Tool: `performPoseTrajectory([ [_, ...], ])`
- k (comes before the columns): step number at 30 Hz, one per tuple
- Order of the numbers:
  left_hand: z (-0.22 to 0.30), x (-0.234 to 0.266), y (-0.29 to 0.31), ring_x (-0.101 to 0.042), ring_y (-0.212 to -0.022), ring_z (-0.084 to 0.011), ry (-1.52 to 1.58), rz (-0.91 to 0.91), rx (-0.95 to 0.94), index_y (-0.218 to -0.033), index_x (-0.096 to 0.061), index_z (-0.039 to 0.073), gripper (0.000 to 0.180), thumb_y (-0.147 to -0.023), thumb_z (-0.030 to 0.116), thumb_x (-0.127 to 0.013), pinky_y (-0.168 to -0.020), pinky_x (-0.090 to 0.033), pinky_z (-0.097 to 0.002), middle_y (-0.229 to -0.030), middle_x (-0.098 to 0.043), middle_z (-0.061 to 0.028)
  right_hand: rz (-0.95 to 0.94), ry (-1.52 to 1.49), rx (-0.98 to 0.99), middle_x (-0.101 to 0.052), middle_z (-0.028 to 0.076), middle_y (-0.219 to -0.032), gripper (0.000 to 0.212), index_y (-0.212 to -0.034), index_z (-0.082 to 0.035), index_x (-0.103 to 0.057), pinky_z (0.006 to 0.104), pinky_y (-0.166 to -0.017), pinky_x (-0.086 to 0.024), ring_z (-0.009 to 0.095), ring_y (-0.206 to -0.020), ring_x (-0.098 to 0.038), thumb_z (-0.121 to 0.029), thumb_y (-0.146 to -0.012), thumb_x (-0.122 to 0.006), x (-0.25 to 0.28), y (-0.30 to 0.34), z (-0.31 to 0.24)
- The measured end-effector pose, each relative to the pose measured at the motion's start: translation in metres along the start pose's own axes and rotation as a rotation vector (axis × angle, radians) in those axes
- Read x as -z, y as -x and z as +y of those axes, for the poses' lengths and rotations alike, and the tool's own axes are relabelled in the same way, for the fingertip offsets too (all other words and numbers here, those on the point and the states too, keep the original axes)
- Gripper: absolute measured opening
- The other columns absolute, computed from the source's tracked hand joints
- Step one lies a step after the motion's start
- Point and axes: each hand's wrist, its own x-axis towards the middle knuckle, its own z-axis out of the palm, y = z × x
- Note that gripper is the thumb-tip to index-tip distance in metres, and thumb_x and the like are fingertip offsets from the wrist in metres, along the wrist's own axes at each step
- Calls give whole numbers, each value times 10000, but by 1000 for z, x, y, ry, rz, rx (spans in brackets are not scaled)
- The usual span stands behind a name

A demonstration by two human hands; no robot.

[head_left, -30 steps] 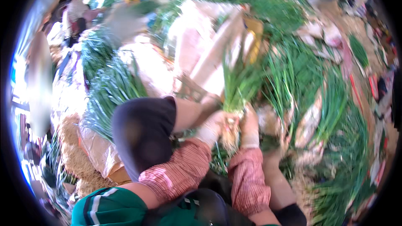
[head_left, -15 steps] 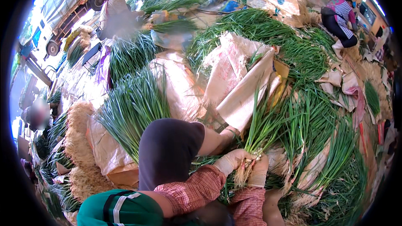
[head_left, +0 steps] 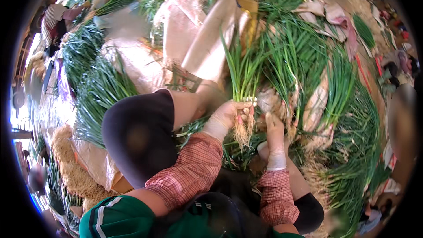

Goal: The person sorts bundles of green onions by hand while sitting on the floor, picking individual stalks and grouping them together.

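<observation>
Near our dark-clothed left knee (head_left: pixel 139 136) fans a heap of long green spring onions (head_left: pixel 103 101). Our bare left hand (head_left: pixel 229 113) grasps a small bunch of green-leaved, white-bulbed onions (head_left: pixel 243 83) — roots toward us, near the near right corner of a creased, pale woven sack (head_left: pixel 200 31). Our bare right hand (head_left: pixel 274 132) is just beside — its grip we cannot tell.

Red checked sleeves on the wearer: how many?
2: left sleeve, behind the left hand, which holds green onions; right sleeve, behind the right hand. Neither is hidden.
</observation>
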Motion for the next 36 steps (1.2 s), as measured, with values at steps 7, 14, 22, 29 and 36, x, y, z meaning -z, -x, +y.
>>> performPoseTrajectory([
  [7,-25,7,-47,-589,-618,-117,-174,33,19,-1110,-558,-58,292,-830,17,-591,-462,-476,-225,-913,-658,-135,33,229,110,-602,79,-829,197,-944,26,-562,277,-624,-459,171,-674,-556,-160,-933,-499,9,14,-32],
  [14,-25,21,-72,-436,-597,-84,274,-281,25,-1245,-468,65,377,-874,48,-534,-499,-369,-218,-930,-578,-61,615,47,301,-579,-3,-794,176,-1055,-24,-562,203,-534,-410,66,-633,-504,-143,-962,-473,168,95,-70],
  [22,-27,-57,-46,-442,-590,-80,-51,-359,-291,-1278,-459,48,371,-913,62,-523,-494,-350,-204,-935,-585,-75,1358,122,350,-579,10,-789,173,-1032,-16,-569,240,-595,-439,90,-674,-524,-127,-928,-487,348,301,-47],
  [29,-13,-48,-59,-467,-577,-81,-246,-167,-223,-1289,-463,77,388,-909,104,-538,-467,-362,-192,-885,-588,-57,1075,1475,-1032,-615,191,-1067,313,-1085,-39,-586,438,-830,-465,351,-974,-591,-267,-877,-539,350,306,-20],
  [36,-11,-14,-68,-447,-482,-96,-12,83,-42,-1003,-600,18,196,-884,173,-592,-431,-367,-226,-606,-490,18,650,729,181,-636,147,-1110,261,-1112,-18,-621,296,-911,-430,219,-1034,-595,-115,-876,-566,206,101,-62],
])
